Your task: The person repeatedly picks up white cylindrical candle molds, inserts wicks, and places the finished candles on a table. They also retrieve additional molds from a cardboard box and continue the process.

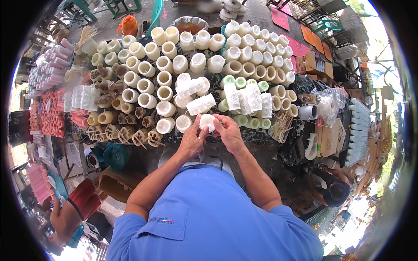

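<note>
At the near edge of the table I hold a short white wax candle (207,123) between both hands. My left hand (192,138) grips its left side, thumb and fingers closed on it. The fingers of my right hand (230,135) pinch its right side. Just beyond lies a white candle with a raised pattern (201,104) on its side, and more patterned white candles (250,98) lie to its right on pale green cups (240,82). Left of my hands stand ivory wax cylinders (165,126).
Rows of ivory wax cups (257,45) fill the table's far side. Brown flower-shaped pieces (126,134) stand at left, beside red tubes (53,114). A bundle of thin sticks (282,126) and a grey mug (308,112) lie right. Another person (333,187) is at lower right.
</note>
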A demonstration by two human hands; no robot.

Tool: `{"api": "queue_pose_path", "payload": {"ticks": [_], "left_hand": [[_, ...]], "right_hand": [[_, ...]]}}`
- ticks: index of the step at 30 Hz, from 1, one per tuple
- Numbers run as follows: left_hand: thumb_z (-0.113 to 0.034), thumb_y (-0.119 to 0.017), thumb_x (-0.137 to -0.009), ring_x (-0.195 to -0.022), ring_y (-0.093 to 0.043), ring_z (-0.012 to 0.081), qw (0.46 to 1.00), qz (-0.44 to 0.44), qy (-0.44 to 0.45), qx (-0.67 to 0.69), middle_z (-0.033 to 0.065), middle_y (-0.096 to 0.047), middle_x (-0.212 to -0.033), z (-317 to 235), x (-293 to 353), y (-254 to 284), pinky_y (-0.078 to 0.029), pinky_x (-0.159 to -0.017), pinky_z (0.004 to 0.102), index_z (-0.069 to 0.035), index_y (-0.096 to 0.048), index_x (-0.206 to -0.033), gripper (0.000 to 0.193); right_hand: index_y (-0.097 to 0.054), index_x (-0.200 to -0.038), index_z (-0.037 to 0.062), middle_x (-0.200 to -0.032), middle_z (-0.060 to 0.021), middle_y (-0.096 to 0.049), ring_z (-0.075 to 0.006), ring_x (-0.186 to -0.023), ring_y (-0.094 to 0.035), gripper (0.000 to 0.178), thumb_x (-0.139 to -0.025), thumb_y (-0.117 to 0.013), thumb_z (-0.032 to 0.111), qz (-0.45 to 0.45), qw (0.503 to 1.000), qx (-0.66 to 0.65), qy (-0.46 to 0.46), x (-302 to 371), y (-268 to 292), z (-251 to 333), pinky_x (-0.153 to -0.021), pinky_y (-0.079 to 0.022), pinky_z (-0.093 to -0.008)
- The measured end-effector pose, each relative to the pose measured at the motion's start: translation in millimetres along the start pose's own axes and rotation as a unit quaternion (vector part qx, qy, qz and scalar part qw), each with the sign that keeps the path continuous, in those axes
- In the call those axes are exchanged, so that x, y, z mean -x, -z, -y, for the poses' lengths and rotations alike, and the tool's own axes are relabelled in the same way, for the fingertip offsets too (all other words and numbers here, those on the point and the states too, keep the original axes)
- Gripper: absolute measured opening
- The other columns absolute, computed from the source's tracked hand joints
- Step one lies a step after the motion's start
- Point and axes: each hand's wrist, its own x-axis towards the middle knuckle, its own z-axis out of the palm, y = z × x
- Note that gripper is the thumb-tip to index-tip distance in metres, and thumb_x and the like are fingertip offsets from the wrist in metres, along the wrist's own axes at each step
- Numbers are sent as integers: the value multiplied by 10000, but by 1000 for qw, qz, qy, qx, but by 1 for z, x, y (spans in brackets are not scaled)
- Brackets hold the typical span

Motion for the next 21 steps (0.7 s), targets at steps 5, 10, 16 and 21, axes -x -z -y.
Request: {"api": "queue_pose_path", "payload": {"ticks": [5,10,16,21], "left_hand": [[-385,-536,-1129,-669,-588,115,995,-39,27,87,64,-642,-874,3,6,-13,-513,-581,302,-89,-331,-1668,648],[-340,-530,-1137,-670,-586,95,989,-51,3,137,37,-631,-815,9,1,-15,-523,-580,287,-115,-494,-1587,504],[-233,-538,-1117,-840,-749,392,966,-145,-170,-132,244,-754,-946,4,-1,-5,-585,-723,434,31,-669,-1349,375],[-177,-554,-1078,-873,-721,485,954,-126,-211,-171,289,-731,-941,-9,0,-2,-578,-741,506,50,-694,-1193,291]], "right_hand": [[-752,-1202,-22,-1139,-78,-690,-96,-798,-656,322,-1032,-737,252,-87,994,-35,48,-5,-8,-24,-642,-573,-247],[-748,-1074,-37,-903,-69,-696,-101,-639,-638,278,-1059,-694,235,-160,986,-30,36,-5,-13,-24,-568,-558,-272],[-710,-1042,-58,-863,-69,-702,-102,-665,-650,335,-1070,-680,275,-175,982,38,52,1,-23,-15,-581,-568,-278],[-718,-1135,-42,-981,-71,-719,-92,-720,-640,363,-1019,-757,300,-124,989,-66,50,2,-13,-19,-612,-563,-258]]}}
